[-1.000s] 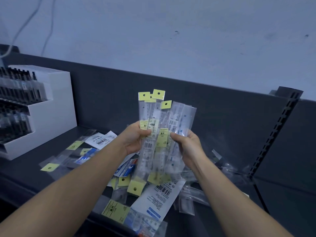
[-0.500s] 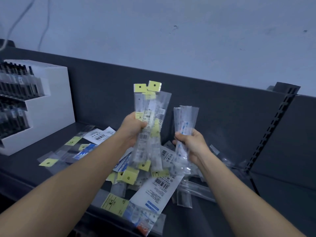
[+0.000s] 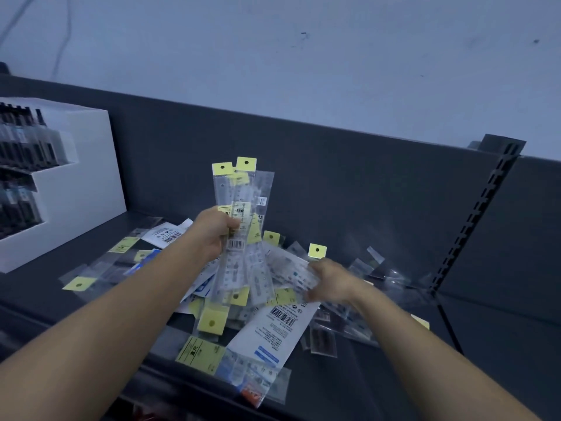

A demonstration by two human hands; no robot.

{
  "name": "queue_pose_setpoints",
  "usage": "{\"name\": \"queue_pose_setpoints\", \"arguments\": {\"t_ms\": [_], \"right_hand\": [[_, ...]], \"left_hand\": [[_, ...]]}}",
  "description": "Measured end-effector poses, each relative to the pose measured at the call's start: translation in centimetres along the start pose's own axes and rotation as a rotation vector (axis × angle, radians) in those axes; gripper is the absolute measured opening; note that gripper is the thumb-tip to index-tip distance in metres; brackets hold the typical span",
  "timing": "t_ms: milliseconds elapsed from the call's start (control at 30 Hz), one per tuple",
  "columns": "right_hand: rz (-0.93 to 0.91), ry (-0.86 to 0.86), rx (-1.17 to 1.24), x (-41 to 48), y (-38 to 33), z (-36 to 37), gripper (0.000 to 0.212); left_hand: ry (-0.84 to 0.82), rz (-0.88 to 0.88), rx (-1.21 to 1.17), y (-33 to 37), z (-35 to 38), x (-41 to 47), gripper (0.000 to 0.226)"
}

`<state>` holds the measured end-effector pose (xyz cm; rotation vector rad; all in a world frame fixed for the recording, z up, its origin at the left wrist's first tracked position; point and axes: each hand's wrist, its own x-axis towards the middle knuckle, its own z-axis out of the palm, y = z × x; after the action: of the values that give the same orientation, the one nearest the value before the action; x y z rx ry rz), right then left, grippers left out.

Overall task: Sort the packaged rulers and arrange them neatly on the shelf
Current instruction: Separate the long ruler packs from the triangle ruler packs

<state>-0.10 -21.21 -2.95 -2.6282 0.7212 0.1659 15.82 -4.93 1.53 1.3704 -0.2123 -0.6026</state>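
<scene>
My left hand grips an upright bundle of clear packaged rulers with yellow header tabs above the dark shelf. My right hand is lower, down at the loose pile of ruler packs, and holds a few clear ruler packs tilted flat over it. The pile is a jumble of clear sleeves, yellow tags and a larger white pack with a barcode.
A white stepped display box of dark pens stands at the left on the shelf. More loose packs lie between it and the pile. A slotted shelf upright rises at the right, with the dark back panel behind.
The bundle held by both hands was split. My right hand carried its few packs down and to the right onto the pile, while my left hand kept its bundle upright.
</scene>
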Motion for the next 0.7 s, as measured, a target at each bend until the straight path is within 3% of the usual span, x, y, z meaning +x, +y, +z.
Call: {"name": "queue_pose_setpoints", "arguments": {"t_ms": [133,267,433,567,700], "right_hand": [[-0.009,-0.024,0.002,0.0,0.4,-0.4,0.030],[-0.013,0.064,0.444,-0.4,0.8,-1.1,0.027],[0.001,0.273,0.660,0.0,-0.3,-1.7,0.023],[0.005,0.277,0.789,0.4,-1.5,-2.4,0.024],[0.064,0.341,1.085,1.1,-1.8,-2.5,0.019]], "left_hand": [[-0.012,-0.025,-0.007,-0.2,-0.1,0.1,0.021],[-0.071,-0.018,-0.003,-0.2,0.0,0.3,0.022],[-0.159,0.014,0.072,-0.6,1.6,-0.1,0.020],[-0.157,0.080,0.168,-1.4,3.1,-0.3,0.020],[-0.091,0.076,0.134,-1.9,4.0,0.0,0.019]]}}
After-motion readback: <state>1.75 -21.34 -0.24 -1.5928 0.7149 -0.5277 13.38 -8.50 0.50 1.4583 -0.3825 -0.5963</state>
